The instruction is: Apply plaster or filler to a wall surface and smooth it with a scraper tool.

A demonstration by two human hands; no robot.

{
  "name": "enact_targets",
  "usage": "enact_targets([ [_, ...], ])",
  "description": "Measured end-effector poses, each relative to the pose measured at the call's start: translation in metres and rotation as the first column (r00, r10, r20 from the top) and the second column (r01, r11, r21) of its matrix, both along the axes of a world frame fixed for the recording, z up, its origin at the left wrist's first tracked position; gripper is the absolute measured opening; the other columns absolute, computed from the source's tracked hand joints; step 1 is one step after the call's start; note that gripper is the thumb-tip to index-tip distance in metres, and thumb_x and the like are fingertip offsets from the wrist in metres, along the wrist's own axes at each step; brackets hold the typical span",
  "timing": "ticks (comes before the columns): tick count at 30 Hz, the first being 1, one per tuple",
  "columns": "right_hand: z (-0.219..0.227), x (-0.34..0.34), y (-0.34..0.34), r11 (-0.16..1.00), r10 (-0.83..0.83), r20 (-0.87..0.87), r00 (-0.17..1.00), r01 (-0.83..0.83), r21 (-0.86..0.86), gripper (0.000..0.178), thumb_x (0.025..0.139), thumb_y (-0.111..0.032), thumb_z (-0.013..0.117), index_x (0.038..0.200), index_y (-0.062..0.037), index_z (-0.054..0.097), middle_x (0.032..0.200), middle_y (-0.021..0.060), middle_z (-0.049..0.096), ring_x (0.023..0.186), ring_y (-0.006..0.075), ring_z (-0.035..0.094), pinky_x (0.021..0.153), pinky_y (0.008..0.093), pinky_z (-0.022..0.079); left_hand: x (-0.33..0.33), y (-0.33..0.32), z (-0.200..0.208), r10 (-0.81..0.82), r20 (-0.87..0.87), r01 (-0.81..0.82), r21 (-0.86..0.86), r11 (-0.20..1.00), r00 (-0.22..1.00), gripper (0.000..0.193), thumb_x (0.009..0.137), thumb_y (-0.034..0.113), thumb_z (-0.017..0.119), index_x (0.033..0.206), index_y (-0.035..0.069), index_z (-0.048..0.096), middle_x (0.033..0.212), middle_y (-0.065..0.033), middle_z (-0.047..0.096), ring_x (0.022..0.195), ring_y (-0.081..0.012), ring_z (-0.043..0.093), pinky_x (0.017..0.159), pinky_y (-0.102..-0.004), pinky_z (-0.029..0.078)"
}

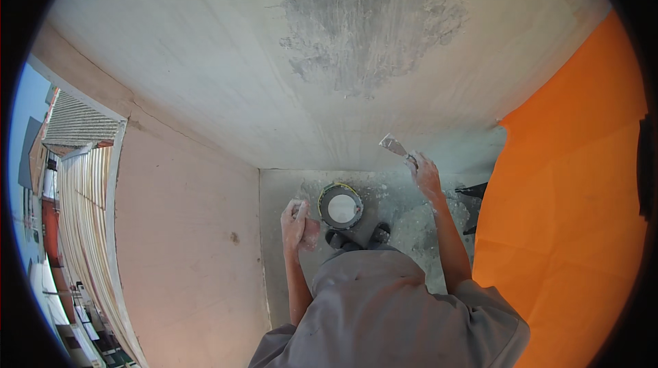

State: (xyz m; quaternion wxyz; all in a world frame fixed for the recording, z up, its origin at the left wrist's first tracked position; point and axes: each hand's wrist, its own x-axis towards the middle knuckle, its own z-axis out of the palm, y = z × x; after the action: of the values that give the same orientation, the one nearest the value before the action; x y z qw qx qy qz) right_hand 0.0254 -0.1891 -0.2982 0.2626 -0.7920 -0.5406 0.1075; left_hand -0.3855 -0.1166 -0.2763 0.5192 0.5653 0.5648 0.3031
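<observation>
My right hand point(426, 177) is closed round the handle of a putty knife point(393, 144), its blade pointing up and left toward the wall. White smears cover the blade and my fingers. On the left, my left hand point(294, 223) is closed on a flat, reddish-pink thing point(310, 234), partly hidden by the hand; its kind cannot be made out. Between my hands, a dark round bucket point(321, 207) stands on the floor just beyond my feet. White paste point(342, 209) shows inside it.
Ahead rises a pale wall point(219, 80) with a rough dark grey patch point(370, 18). A pinkish side wall point(185, 231) stands left, beside an opening to the outdoors. An orange sheet point(562, 190) hangs at right, with black feet point(473, 191) near its base. White spatters mark the floor point(411, 224).
</observation>
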Motion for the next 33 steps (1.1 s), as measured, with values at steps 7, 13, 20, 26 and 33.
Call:
enact_targets([
  [7, -0.185, 0.027, -0.051, 0.997, -0.068, -0.069, 0.995, 0.070, 0.025, 0.037, 0.104, -0.031, 0.054, 0.126, -0.0030, 0.061, 0.113, 0.0188, 0.068, 0.101, 0.0409, 0.066, 0.089, 0.0488, 0.052, 0.021, -0.031, 0.005, 0.134, 0.113, -0.127, -0.060, 0.990, 0.985, 0.029, 0.104, 0.029, 0.063, 0.089, 0.004, 0.066, 0.074, 0.0020, 0.057, 0.069, -0.0077, 0.049, 0.065, -0.0263, 0.042],
  [13, -0.070, -0.092, -0.044, 0.982, -0.131, -0.991, 0.003, -0.134, -0.130, 0.034, 0.112, -0.042, 0.043, 0.113, -0.0105, 0.058, 0.074, -0.0083, 0.036, 0.061, 0.0037, 0.036, 0.054, 0.0224, 0.034, 0.004, -0.030, -0.073, 0.587, 0.628, -0.084, -0.643, 0.761, 0.511, 0.037, 0.100, 0.046, 0.061, 0.084, 0.013, 0.064, 0.072, 0.0026, 0.053, 0.065, -0.0138, 0.051, 0.061, -0.0291, 0.041],
  [20, -0.022, -0.113, -0.037, 0.996, 0.058, -0.948, 0.313, 0.042, 0.075, 0.036, 0.105, -0.030, 0.062, 0.132, -0.0064, 0.060, 0.075, -0.0103, 0.040, 0.061, 0.0015, 0.036, 0.051, 0.0220, 0.031, 0.150, 0.026, 0.019, 0.700, 0.574, 0.049, -0.787, 0.615, 0.424, 0.047, 0.095, 0.054, 0.062, 0.101, 0.008, 0.064, 0.081, -0.0019, 0.056, 0.077, -0.0208, 0.055, 0.071, -0.0351, 0.043],
  [26, -0.005, -0.110, -0.026, 0.987, 0.104, -0.820, 0.563, 0.043, 0.155, 0.040, 0.090, -0.025, 0.080, 0.124, -0.0052, 0.073, 0.070, -0.0074, 0.055, 0.063, 0.0034, 0.044, 0.054, 0.0270, 0.038, 0.154, 0.051, -0.070, 0.441, 0.897, 0.606, -0.332, 0.723, -0.035, 0.061, 0.094, 0.063, 0.061, 0.109, 0.004, 0.060, 0.083, -0.0048, 0.049, 0.083, -0.0226, 0.049, 0.085, -0.0422, 0.047],
  [33, 0.008, -0.154, -0.030, 0.960, 0.034, -0.517, 0.855, 0.116, 0.255, 0.027, 0.084, -0.025, 0.083, 0.103, -0.0060, 0.079, 0.076, 0.0120, 0.072, 0.056, 0.0172, 0.058, 0.058, 0.0337, 0.047, 0.157, 0.028, -0.004, 0.526, 0.819, 0.420, -0.570, 0.706, 0.229, 0.088, 0.089, 0.078, 0.055, 0.143, 0.009, 0.047, 0.132, -0.0162, 0.053, 0.124, -0.0344, 0.052, 0.108, -0.0536, 0.044],
])
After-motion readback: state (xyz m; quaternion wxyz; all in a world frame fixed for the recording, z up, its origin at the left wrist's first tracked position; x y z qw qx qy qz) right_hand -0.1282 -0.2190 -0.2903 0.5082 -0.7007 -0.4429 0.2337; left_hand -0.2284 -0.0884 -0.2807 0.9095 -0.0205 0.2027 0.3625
